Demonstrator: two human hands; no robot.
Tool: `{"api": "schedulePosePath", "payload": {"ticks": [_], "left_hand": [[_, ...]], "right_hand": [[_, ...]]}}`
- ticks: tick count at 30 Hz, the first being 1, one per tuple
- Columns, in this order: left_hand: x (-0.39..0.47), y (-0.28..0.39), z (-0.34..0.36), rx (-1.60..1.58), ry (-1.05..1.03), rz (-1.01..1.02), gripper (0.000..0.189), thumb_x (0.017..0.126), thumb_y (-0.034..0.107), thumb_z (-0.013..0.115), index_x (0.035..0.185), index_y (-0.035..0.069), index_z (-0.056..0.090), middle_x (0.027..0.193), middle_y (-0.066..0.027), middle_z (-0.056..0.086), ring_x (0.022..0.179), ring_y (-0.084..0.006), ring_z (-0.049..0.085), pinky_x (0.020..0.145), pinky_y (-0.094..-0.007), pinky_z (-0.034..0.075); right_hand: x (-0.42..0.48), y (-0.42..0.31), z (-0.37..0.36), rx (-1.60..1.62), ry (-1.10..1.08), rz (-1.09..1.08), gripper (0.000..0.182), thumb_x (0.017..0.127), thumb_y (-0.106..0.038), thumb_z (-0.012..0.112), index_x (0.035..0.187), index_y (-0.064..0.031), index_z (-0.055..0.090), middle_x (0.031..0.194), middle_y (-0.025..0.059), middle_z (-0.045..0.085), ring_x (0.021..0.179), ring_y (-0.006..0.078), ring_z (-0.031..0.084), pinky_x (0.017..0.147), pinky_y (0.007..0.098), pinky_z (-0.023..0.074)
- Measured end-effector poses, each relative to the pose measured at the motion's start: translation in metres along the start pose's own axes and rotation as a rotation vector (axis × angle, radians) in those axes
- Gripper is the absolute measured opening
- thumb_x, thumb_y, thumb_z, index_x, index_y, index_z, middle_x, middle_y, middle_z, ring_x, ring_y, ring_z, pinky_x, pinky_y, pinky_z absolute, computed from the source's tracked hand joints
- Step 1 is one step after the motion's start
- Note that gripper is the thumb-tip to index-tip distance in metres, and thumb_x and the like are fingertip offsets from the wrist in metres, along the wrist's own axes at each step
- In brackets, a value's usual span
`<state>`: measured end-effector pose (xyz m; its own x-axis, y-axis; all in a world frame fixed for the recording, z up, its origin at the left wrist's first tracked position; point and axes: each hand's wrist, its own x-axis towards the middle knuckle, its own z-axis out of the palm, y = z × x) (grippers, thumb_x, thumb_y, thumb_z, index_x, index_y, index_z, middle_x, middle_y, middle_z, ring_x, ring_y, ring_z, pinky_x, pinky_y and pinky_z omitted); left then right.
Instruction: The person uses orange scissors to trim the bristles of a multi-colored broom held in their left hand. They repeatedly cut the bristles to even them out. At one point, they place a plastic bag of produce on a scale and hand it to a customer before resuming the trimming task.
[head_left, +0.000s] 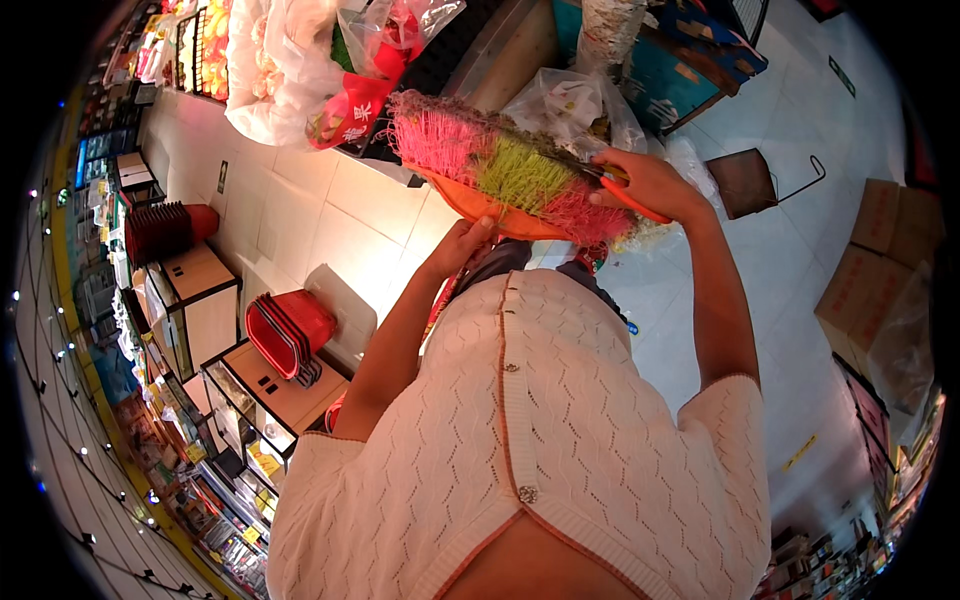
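A broom head with pink and yellow-green bristles (517, 176) is held bristles up, with greyish debris matted along the bristle tips. My left hand (463, 246) grips the broom by its orange base (480, 206), and part of the handle shows below that hand. In my right hand (649, 184) is a pair of scissors with orange handles (636, 202). Their dark blades lie along the bristle tips, partly hidden among the debris. Pale loose fibres (645, 234) hang at the right end of the broom head.
A brown dustpan (742, 184) with a wire handle lies on the tiled floor to the right. Clear plastic bags (581, 105) sit beyond the broom. Red shopping baskets (292, 330) are stacked at left, on a cabinet (259, 367). Cardboard boxes (855, 292) stand at far right.
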<state>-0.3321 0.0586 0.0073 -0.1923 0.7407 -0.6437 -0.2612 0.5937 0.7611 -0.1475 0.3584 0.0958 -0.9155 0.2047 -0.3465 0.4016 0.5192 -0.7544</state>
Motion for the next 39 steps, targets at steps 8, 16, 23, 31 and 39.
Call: {"api": "schedulePosePath", "payload": {"ticks": [8, 16, 23, 31, 39], "left_hand": [[0.001, 0.006, 0.004, 0.008, -0.007, 0.045, 0.057, 0.092, 0.06, 0.046, 0.076, 0.005, 0.053, 0.053, 0.0028, 0.04, 0.041, -0.0064, 0.034, 0.039, -0.0229, 0.027], [0.002, 0.003, 0.001, -0.014, -0.005, 0.04, 0.053, 0.096, 0.054, 0.04, 0.079, 0.005, 0.051, 0.05, 0.0021, 0.04, 0.037, -0.0066, 0.033, 0.036, -0.0224, 0.025], [0.004, 0.003, 0.004, 0.019, -0.036, 0.051, 0.051, 0.098, 0.052, 0.037, 0.079, 0.006, 0.05, 0.048, 0.0026, 0.04, 0.036, -0.0064, 0.033, 0.036, -0.0218, 0.026], [0.007, 0.002, -0.001, -0.003, -0.018, 0.064, 0.053, 0.094, 0.057, 0.043, 0.077, 0.007, 0.051, 0.05, 0.0032, 0.04, 0.039, -0.0057, 0.034, 0.037, -0.0222, 0.027], [0.015, 0.002, -0.005, 0.053, -0.044, 0.054, 0.051, 0.096, 0.054, 0.042, 0.079, 0.006, 0.051, 0.051, 0.003, 0.042, 0.037, -0.0058, 0.034, 0.036, -0.0218, 0.026]], "right_hand": [[0.01, -0.001, 0.023, -0.045, 0.204, -0.07, 0.053, 0.074, -0.041, 0.076, 0.113, -0.0096, 0.058, 0.095, 0.0163, 0.065, 0.087, 0.0345, 0.062, 0.074, 0.0386, 0.0474], [0.01, 0.009, 0.029, 0.025, 0.22, -0.091, 0.054, 0.072, -0.043, 0.076, 0.109, -0.0089, 0.059, 0.091, 0.0168, 0.066, 0.087, 0.0357, 0.063, 0.075, 0.0406, 0.0477], [0.009, -0.002, 0.026, 0.015, 0.202, -0.071, 0.06, 0.072, -0.05, 0.073, 0.117, -0.0128, 0.057, 0.096, 0.0164, 0.066, 0.09, 0.0368, 0.061, 0.076, 0.0438, 0.0465], [0.012, 0.005, 0.026, -0.011, 0.183, -0.066, 0.059, 0.072, -0.048, 0.074, 0.116, -0.0117, 0.057, 0.093, 0.0167, 0.066, 0.087, 0.0362, 0.062, 0.073, 0.0429, 0.047], [0.014, -0.014, 0.023, -0.05, 0.273, -0.088, 0.055, 0.074, -0.043, 0.075, 0.114, -0.0096, 0.057, 0.099, 0.0168, 0.065, 0.091, 0.0364, 0.062, 0.076, 0.0418, 0.0479]]}}
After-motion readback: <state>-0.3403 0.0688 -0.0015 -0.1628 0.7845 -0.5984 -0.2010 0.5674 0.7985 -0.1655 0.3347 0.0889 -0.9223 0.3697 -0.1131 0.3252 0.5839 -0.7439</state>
